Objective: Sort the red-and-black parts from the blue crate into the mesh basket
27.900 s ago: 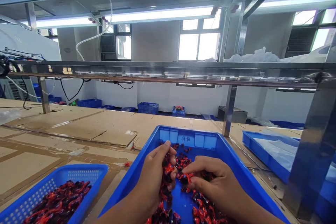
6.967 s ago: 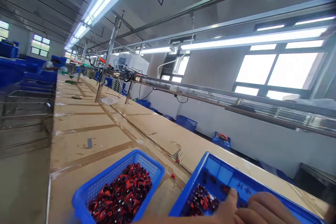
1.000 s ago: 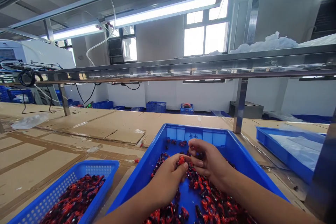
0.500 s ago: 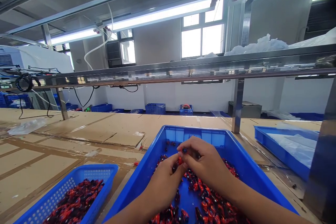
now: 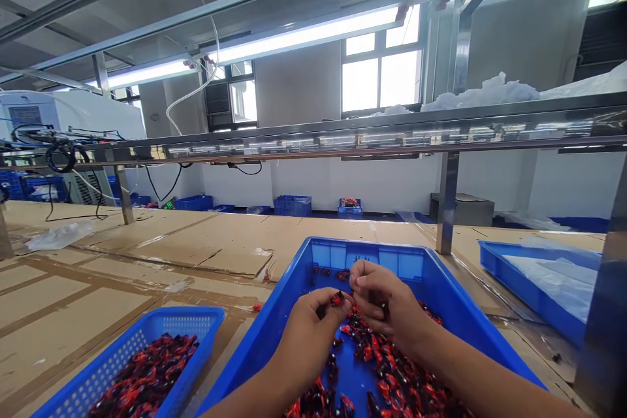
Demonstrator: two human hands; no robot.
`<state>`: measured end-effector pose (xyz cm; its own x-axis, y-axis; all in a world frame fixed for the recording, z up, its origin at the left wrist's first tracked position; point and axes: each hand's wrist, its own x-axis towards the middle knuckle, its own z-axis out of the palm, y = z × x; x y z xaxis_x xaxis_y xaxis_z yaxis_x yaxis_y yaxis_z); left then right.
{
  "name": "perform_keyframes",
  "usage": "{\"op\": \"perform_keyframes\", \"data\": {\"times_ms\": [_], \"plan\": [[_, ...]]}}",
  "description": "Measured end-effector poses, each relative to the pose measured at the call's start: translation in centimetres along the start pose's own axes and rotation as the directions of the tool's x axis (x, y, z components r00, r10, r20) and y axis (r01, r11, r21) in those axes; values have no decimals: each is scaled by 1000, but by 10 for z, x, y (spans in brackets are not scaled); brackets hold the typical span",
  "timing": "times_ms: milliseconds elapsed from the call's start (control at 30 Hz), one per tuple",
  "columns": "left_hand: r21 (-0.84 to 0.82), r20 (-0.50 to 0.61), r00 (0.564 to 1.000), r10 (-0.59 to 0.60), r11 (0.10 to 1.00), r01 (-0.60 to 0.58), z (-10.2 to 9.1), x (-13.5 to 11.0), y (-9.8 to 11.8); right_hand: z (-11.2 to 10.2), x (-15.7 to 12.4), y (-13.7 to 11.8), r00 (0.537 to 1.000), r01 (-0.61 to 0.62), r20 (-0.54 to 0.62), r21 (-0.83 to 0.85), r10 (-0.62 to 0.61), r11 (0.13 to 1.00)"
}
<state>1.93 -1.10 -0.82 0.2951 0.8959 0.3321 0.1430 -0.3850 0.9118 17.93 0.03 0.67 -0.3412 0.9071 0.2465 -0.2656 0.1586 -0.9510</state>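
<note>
Marking on the tray

Dark characters (image 5: 363,259) on the blue tray's (image 5: 326,255) far wall, too blurred to read surely; a distant green display (image 5: 169,204) is unreadable.

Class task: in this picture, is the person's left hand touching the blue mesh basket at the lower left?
Apart. The head view shows the left hand over the blue tray, with the tray's wall between it and the blue mesh basket.

This is a big factory work room. A long surface (image 5: 161,261) covered in brown cardboard runs under a steel rack (image 5: 313,138) and long tube lights (image 5: 304,32) (they shine very bright), and blue plastic crates (image 5: 292,206) sit by the far wall, near a white machine (image 5: 73,114) with wires.
</note>
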Motion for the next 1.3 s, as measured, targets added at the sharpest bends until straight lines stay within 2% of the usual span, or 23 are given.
{"op": "perform_keyframes", "data": {"times_ms": [67, 100, 167, 200, 267, 400, 500, 633, 700, 733, 767, 800, 833, 900, 933, 967, 1033, 1100, 1133, 1200, 1233, 1300], "plan": [[-16, -36, 999, 8, 1000, -9, 0, 1, -3, 0, -1, -2, 993, 111, -22, -230, -119, 967], [-20, -48, 999, 21, 1000, -22, -1, 1, -4, 2, -3, -4, 979, 184, -12, -401, -206, 897], [-10, -58, 997, 54, 998, -55, -1, 1, -3, 7, -7, -9, 931, 298, 63, -697, -359, 652], [2, -57, 996, 71, 997, -71, -2, 1, -2, 9, -9, -10, 908, 330, 110, -782, -404, 528], [31, -52, 994, 96, 995, -94, -1, 0, 0, 12, -12, -13, 877, 371, 189, -851, -442, 372], [50, -54, 995, 85, 995, -83, 1, -3, 3, 9, -14, -12, 802, 478, 340, -859, -492, 186], [43, -57, 997, -47, 998, 50, 3, -5, -1, 5, -13, -11, 755, 493, 383, -867, -532, 75], [-13, 25, 966, -259, 966, 259, 5, 0, -14, 3, -12, -10, 698, 533, 386, -843, -603, 77], [-55, 44, 964, -264, 962, 266, 4, 4, -21, 5, -12, -10, 670, 558, 385, -825, -635, 89], [-70, 41, 967, -253, 964, 255, 3, 6, -23, 6, -12, -10, 678, 556, 365, -822, -638, 122], [-76, 30, 971, -237, 968, 239, 2, 8, -24, 7, -12, -11, 709, 532, 311, -825, -633, 192], [-69, 11, 976, -218, 974, 218, 0, 9, -25, 9, -11, -12, 761, 485, 222, -819, -610, 307], [-52, -10, 981, -195, 980, 194, -2, 11, -24, 9, -10, -13, 824, 415, 105, -780, -556, 468], [-12, -40, 987, -153, 988, 153, -5, 11, -20, 9, -7, -13, 937, 226, -112, -532, -332, 816], [11, -43, 990, -131, 991, 132, -7, 11, -18, 7, -5, -13, 970, 124, -155, -345, -187, 930], [30, -42, 993, -107, 994, 108, -8, 11, -16, 5, -2, -12, 987, 31, -149, -178, -58, 984], [52, -32, 997, -67, 996, 69, -8, 9, -12, 0, 2, -10, 991, -93, -96, -6, 92, 996], [106, -41, 998, -45, 993, 49, -8, 6, -8, -3, 5, -6, 987, -142, -74, -13, 140, 990], [150, -53, 998, -37, 988, 45, -7, 5, -6, -4, 6, -5, 989, -131, -79, -76, 125, 988], [241, -78, 997, -7, 970, 26, -6, 3, -3, -2, 5, -3, 996, -31, -89, -309, 4, 951], [271, -90, 996, 12, 963, 12, -6, 2, -1, -1, 3, -3, 994, 42, -70, -465, -85, 884], [302, -120, 991, 53, 953, -15, -6, 1, -1, 3, 0, -4, 971, 173, 18, -733, -236, 657]]}}
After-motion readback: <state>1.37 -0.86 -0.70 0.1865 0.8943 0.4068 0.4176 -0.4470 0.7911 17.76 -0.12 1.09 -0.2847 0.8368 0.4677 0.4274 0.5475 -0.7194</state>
